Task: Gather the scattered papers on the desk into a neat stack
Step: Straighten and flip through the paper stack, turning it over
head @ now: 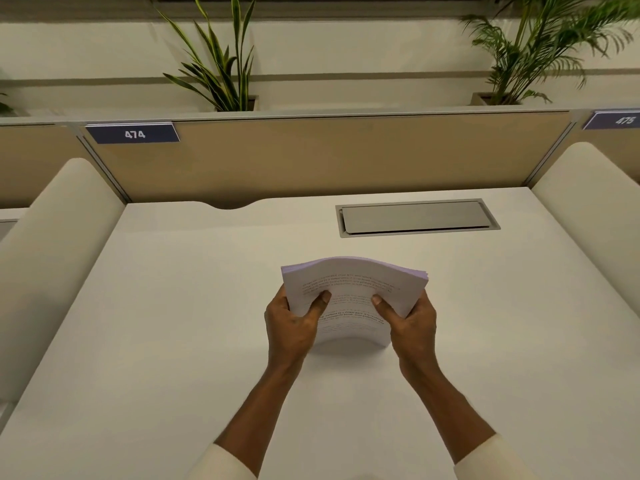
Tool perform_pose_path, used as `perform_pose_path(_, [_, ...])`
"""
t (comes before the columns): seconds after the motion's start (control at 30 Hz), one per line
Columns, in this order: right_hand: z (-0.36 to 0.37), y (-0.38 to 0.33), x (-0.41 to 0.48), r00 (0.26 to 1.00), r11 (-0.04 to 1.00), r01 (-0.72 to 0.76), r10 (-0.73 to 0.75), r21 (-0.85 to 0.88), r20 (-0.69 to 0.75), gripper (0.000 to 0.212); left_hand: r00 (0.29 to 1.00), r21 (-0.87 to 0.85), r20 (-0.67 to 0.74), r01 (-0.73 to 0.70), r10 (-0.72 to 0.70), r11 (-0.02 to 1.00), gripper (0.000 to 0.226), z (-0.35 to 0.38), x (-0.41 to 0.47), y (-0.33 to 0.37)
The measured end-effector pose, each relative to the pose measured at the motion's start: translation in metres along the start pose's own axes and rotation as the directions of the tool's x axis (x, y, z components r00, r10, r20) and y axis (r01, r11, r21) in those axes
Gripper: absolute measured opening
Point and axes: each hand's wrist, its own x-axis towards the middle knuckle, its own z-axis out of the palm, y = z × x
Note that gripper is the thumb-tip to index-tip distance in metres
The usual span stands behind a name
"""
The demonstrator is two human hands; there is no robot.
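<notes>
Both your hands pinch the thick sheaf of white printed paper sheets (353, 292), which stands near the middle of the plain white desk top (173, 323), its lower edge apparently resting on the surface and its body bowed toward you. Your left hand (294, 323) clamps the left side, thumb on the printed face and fingers hidden behind; your right hand (410, 327) does the same on the right side. No loose sheet shows elsewhere on the desk, so the gathering appears done and the step in hand is judged to be squaring. To do it well, ease the inward squeeze so the bow flattens, loosen the pinch just enough for sheets to slide, and tap the lower edge on the desk until the slightly fanned upper right corner closes. Then turn the sheaf and tap a side edge likewise, before laying it flat, well short of the grey metal cable hatch (417, 218).
</notes>
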Motion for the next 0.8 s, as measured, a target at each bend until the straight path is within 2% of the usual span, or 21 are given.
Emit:
perform_pose_path(0.13, [0.001,0.000,-0.001,0.998,0.998,0.018,-0.021,-0.054,-0.055,0.038,1.000,0.003,0.001,-0.027,0.027,1.000,0.030,0.001,-0.001,0.004])
perform_pose_path(0.3, [-0.002,-0.007,-0.004,0.997,0.997,0.067,-0.068,-0.022,-0.037,0.051,0.999,0.004,-0.022,-0.044,0.044,0.999,0.033,0.001,-0.003,0.007])
perform_pose_path(0.43, [-0.006,0.003,-0.008,0.999,0.999,0.032,-0.032,0.040,0.013,0.052,1.000,0.007,-0.018,0.011,-0.011,1.000,0.042,-0.001,-0.008,-0.006])
perform_pose_path(0.57, [-0.008,0.009,-0.007,0.999,0.992,-0.030,0.026,0.126,0.031,0.044,0.999,0.019,0.001,0.054,-0.054,0.998,0.033,0.001,-0.015,-0.016])
perform_pose_path(0.8, [-0.003,0.009,-0.003,0.999,0.987,-0.031,0.029,0.158,0.014,0.040,1.000,-0.035,-0.002,0.008,-0.009,0.999,0.036,0.000,-0.013,-0.012])
